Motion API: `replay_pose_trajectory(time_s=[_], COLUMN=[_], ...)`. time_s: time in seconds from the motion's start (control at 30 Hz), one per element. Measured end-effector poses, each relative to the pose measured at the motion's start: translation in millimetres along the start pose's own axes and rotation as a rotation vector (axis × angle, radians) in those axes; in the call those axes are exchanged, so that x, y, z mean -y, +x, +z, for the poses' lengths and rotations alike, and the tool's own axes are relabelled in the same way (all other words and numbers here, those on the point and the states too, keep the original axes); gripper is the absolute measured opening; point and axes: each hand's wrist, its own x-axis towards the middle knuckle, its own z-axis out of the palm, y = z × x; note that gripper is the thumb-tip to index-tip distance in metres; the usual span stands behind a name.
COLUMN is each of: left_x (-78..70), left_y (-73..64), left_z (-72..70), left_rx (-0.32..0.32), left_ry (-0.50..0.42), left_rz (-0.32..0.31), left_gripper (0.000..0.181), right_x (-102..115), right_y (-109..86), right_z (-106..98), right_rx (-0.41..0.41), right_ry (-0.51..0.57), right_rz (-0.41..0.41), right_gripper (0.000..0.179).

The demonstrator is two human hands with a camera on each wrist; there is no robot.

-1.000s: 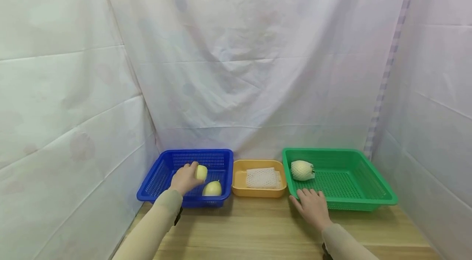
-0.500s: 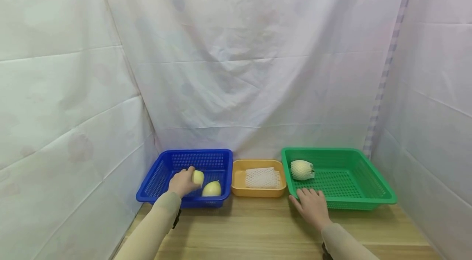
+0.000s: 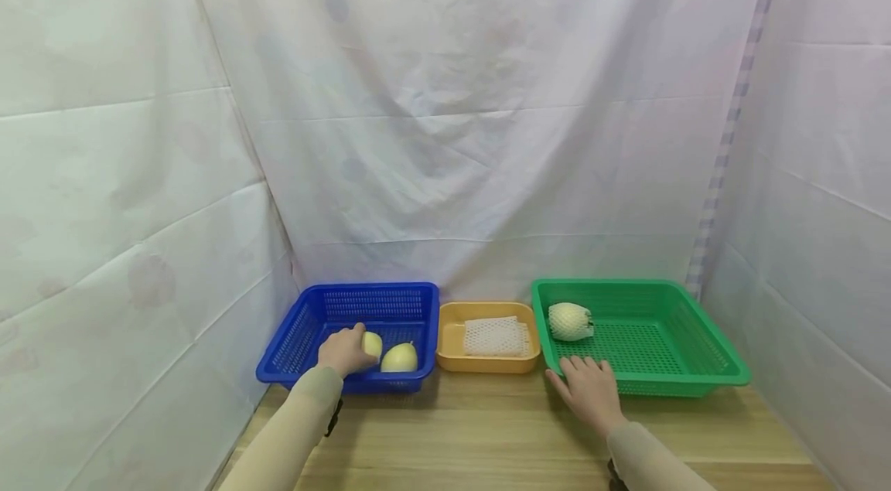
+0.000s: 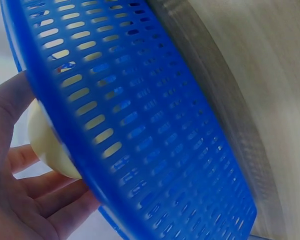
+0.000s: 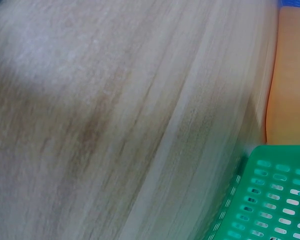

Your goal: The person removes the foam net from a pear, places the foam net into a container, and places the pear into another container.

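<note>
Head view, and here's your left hand [image 3: 344, 352] down inside the near side of the blue basket [image 3: 372, 287], thumb and fingers curled round a pear [image 3: 372, 346], the grip parted only as wide as the fruit itself. From the left wrist you see the thumb on one side and the fingers bent along the other, though the rim hides part of the contact. The pear sits on the right of your palm, its visible end facing the tray [image 3: 489, 365]; which way its long axis runs, I can't tell, too much is covered. And look, snug on its right is the second pear [image 3: 400, 358], stem tipped up towards the far right; touching or just apart, this angle won't settle it. That side-by-side is what the next move seems to turn on: your fingers have little room on the right, so straight up looks cleaner than a sideways drag, and the near rim is close enough to snag a knuckle. Your left hand is plainly the nearer one. Your right hand [image 3: 589, 392] is well apart, over at the green basket [image 3: 640, 348], fingers laid forward over the near rim by its left corner, thumb spread, gripping no fruit. Beyond those fingers lies the wrapped pear [image 3: 568, 322], stem end pointing right, and between the baskets the nets [image 3: 496, 337] lie flat in the tray.
</note>
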Motion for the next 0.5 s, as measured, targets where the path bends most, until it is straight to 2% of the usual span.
replay_pose_trajectory(time_s=[0.27, 0.5], left_x=[1.4, 0.3], left_y=[0.4, 0.2], left_z=[5.8, 9.5], left_rx=[0.030, 0.053], left_ry=[-0.003, -0.021], left_rz=[-0.017, -0.033], left_gripper=[0.075, 0.070], right_x=[-0.5, 0.2], right_y=[0.5, 0.4], right_z=[2.0, 1.7], right_rx=[-0.001, -0.004], right_ry=[-0.005, -0.004], right_rz=[0.005, 0.010], right_gripper=[0.031, 0.030])
